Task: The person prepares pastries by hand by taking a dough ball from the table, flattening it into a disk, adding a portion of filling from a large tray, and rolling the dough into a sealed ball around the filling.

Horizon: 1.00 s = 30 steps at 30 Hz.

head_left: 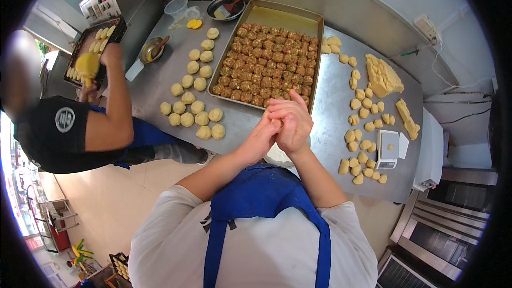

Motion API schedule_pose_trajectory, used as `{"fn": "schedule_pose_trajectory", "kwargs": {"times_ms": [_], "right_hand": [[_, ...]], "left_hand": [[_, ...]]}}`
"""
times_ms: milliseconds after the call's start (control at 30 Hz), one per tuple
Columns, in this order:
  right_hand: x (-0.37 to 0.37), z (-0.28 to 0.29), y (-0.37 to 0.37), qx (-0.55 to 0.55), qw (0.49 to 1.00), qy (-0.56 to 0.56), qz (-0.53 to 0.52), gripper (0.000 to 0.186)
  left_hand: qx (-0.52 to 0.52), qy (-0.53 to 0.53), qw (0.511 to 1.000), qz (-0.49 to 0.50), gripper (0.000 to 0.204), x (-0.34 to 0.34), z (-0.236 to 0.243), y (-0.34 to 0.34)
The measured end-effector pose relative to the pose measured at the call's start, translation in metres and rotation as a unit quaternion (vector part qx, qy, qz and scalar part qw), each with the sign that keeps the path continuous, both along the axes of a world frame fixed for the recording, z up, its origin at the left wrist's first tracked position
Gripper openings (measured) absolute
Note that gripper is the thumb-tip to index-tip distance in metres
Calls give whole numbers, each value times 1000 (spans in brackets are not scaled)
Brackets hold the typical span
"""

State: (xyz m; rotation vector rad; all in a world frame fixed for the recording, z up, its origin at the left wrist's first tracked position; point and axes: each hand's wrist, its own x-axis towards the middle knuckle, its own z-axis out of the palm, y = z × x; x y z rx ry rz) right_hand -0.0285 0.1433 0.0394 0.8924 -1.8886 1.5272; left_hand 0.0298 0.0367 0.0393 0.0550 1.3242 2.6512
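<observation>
Together, both hands, left hand (262, 137) and right hand (292, 121), press cupped palms closed; contents hidden.

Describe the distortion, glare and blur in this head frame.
Head view: strong fisheye, black corners, table edges bowed; soft glare on the steel beside the tray; clasped hands, left and right, fairly sharp; the co-worker's face is blurred; bright window at the left edge.
</observation>
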Motion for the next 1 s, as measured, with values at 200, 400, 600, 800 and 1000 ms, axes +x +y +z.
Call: {"fn": "schedule_pose_trajectory", "kwargs": {"times_ms": [200, 400, 600, 800, 1000], "right_hand": [[1, 25, 8, 53, 992, -53, 97, 43], [-2, -7, 16, 1, 995, -21, 93, 34], [5, 12, 11, 171, 985, 10, 7, 58], [10, -15, 8, 183, 977, 105, 20, 29], [13, 8, 4, 136, 991, 8, 9, 34]], "left_hand": [[4, 13, 1000, -16, 56, -3, 2, -13], [-152, 37, 985, -67, 54, -12, -13, -13], [218, -161, 960, -72, 67, -25, 21, -23], [205, -200, 958, -6, 42, -23, -30, -16], [282, -94, 945, -137, 43, -31, -45, -42]]}}
